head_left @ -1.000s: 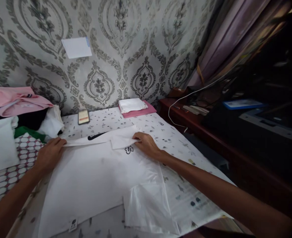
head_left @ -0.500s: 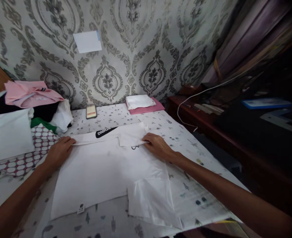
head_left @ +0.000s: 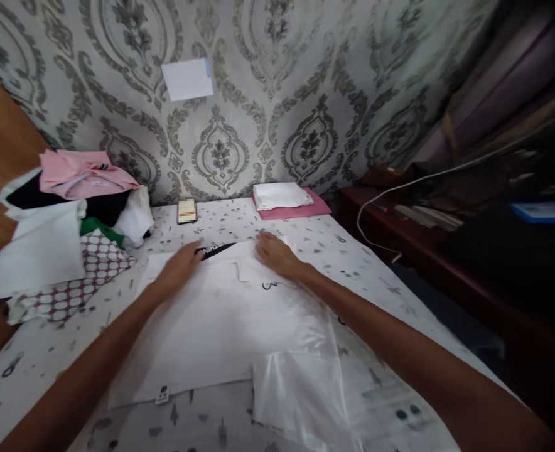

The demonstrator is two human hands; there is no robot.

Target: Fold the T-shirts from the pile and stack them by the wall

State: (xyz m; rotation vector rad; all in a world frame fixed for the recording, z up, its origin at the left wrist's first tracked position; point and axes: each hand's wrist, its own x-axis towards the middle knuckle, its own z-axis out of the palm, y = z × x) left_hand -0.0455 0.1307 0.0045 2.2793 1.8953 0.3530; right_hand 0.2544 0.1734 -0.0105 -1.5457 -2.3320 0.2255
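A white T-shirt lies spread on the bed, its far edge folded over. Along that fold shows a black patch with white lettering. My left hand rests on the fold at the patch's left end, fingers stretched out and slightly blurred. Farther right, my right hand lies on the folded layer, fingers bent over the fabric; the fingertips are partly hidden. A small tag sticks out at the near hem. At the near right, a shiny, see-through white piece hangs toward me.
Piled clothes lie at the left by a wooden board. Against the wall are a small blurred-out rectangular item and folded white cloth on pink cloth. A dark red desk with a white cable stands right.
My left hand has left the shirt's left corner and moved inward to the black patch. My right hand has moved slightly farther away and left. The view has shifted leftward.
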